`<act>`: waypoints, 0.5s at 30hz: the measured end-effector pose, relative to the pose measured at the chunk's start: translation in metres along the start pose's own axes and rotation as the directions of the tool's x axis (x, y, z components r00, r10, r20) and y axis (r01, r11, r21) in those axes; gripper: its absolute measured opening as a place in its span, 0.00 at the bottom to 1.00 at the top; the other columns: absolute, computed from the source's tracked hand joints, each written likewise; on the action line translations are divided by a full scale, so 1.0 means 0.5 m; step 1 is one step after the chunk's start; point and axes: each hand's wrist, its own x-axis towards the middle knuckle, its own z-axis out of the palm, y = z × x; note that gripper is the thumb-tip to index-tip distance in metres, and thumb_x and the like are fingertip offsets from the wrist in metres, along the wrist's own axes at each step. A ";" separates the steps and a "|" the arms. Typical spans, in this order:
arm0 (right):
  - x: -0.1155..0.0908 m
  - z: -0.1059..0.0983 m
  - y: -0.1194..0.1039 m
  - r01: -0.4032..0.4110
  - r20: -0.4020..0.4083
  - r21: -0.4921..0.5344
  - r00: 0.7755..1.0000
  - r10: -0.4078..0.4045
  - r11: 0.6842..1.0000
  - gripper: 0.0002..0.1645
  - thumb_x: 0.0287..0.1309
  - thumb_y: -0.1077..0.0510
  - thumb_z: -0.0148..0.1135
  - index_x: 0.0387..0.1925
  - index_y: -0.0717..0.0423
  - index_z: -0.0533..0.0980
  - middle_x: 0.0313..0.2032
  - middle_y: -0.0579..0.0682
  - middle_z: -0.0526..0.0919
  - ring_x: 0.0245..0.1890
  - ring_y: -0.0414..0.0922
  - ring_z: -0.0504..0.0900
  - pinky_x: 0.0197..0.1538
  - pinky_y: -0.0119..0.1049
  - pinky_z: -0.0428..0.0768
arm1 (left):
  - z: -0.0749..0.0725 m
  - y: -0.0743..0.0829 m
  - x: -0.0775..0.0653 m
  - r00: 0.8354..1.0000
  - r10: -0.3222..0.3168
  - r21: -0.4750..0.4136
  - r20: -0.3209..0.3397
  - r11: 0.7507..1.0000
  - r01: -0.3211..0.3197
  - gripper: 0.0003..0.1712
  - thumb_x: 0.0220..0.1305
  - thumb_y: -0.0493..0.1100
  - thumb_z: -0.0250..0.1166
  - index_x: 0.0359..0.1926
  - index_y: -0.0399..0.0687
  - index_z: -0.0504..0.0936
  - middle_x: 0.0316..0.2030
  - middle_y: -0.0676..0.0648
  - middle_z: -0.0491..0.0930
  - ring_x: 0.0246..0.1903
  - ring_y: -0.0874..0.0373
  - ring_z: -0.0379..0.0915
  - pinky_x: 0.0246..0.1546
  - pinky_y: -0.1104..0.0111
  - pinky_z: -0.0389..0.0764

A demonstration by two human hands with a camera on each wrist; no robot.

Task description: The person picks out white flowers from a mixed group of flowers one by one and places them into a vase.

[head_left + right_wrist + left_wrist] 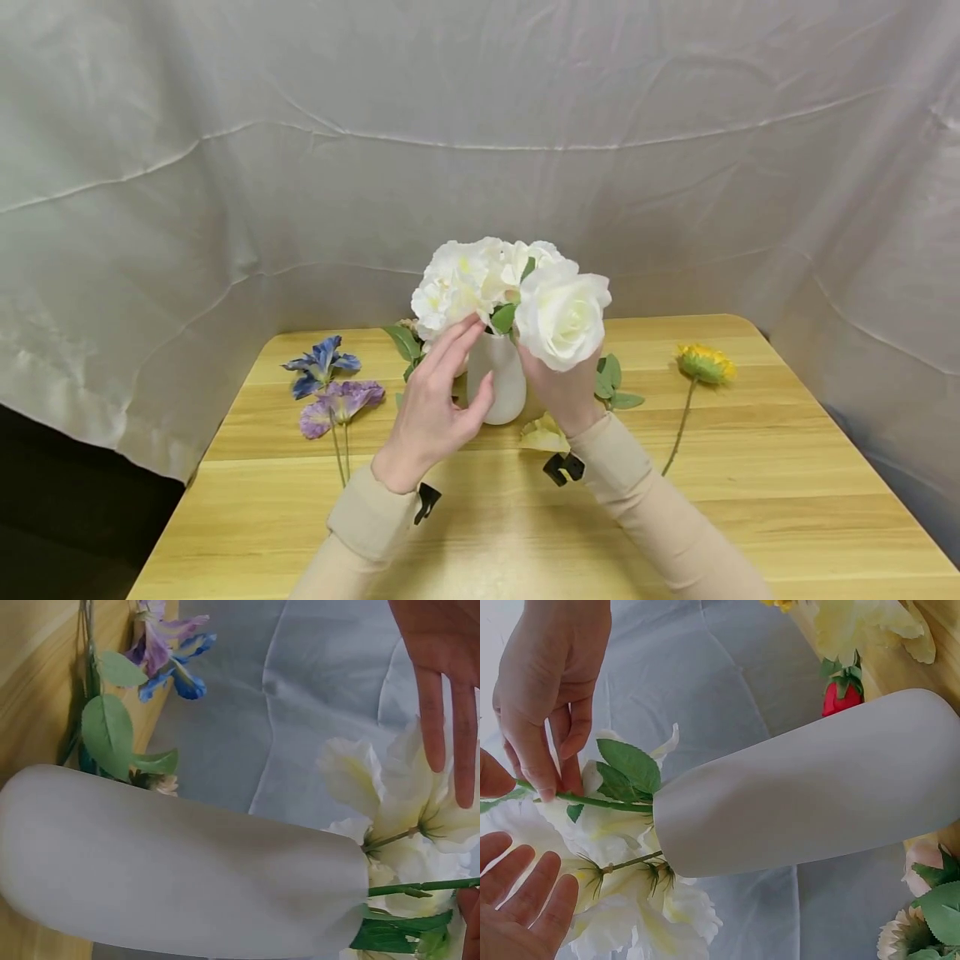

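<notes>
A white vase (498, 385) stands upright on the wooden table, with large white flowers (461, 279) spreading from its mouth. My right hand (564, 392) pinches the green stem (604, 802) of a white rose (567, 321); the stem's lower end passes into the vase mouth. The rose's bloom hides part of that hand in the head view. My left hand (438, 398) is held with its fingers extended and thumb apart, fingertips right at the white petals left of the vase. Green leaves (628, 765) sit on the stem near the rim.
On the left lie a blue flower (321, 367) and a purple flower (343, 406). A yellow flower (705, 365) lies at the right, a pale yellow one (545, 435) by the right wrist. Behind the vase show a red rose (843, 700) and a grey cloth (480, 200).
</notes>
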 end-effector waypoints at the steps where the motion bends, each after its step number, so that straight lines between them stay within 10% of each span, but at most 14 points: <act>1: -0.002 0.001 0.000 -0.003 0.002 0.012 1.000 0.003 1.000 0.28 0.41 0.64 0.69 0.47 0.68 0.72 0.45 0.63 0.78 0.48 0.57 0.74 0.53 0.53 0.72 | 0.000 0.000 0.000 1.000 0.000 -0.001 -0.001 1.000 0.000 0.31 0.55 0.37 0.61 0.62 0.34 0.69 0.61 0.37 0.69 0.61 0.47 0.65 0.59 0.57 0.72; 10: -0.021 0.015 0.006 -0.015 0.059 0.015 0.998 0.014 1.000 0.17 0.39 0.64 0.66 0.36 0.65 0.76 0.31 0.58 0.82 0.34 0.52 0.80 0.38 0.46 0.79 | -0.001 -0.003 -0.004 1.000 0.000 0.008 -0.004 1.000 0.000 0.30 0.55 0.36 0.61 0.61 0.33 0.69 0.60 0.38 0.70 0.59 0.47 0.67 0.58 0.59 0.73; 13: -0.027 0.016 0.006 -0.057 0.154 0.212 0.988 0.025 0.976 0.11 0.43 0.62 0.61 0.33 0.62 0.76 0.30 0.54 0.81 0.35 0.42 0.78 0.43 0.34 0.75 | -0.001 -0.004 -0.006 1.000 -0.001 0.016 -0.003 1.000 0.001 0.30 0.55 0.37 0.61 0.60 0.33 0.70 0.59 0.38 0.71 0.59 0.47 0.67 0.58 0.60 0.73; 14: -0.027 0.016 0.005 -0.138 0.214 0.482 0.976 0.036 0.865 0.10 0.48 0.62 0.59 0.34 0.63 0.76 0.32 0.54 0.82 0.37 0.41 0.79 0.47 0.31 0.75 | -0.001 -0.005 -0.006 1.000 -0.002 0.018 -0.002 1.000 0.002 0.30 0.55 0.37 0.61 0.61 0.33 0.70 0.59 0.38 0.71 0.59 0.47 0.67 0.59 0.60 0.72; 15: -0.026 0.015 0.003 -0.237 0.276 0.779 0.961 0.021 0.580 0.10 0.52 0.62 0.56 0.37 0.63 0.75 0.34 0.53 0.81 0.39 0.41 0.78 0.50 0.29 0.74 | -0.001 -0.005 -0.007 1.000 -0.003 0.019 -0.002 1.000 0.003 0.30 0.55 0.37 0.61 0.61 0.33 0.69 0.59 0.38 0.71 0.59 0.47 0.67 0.59 0.60 0.71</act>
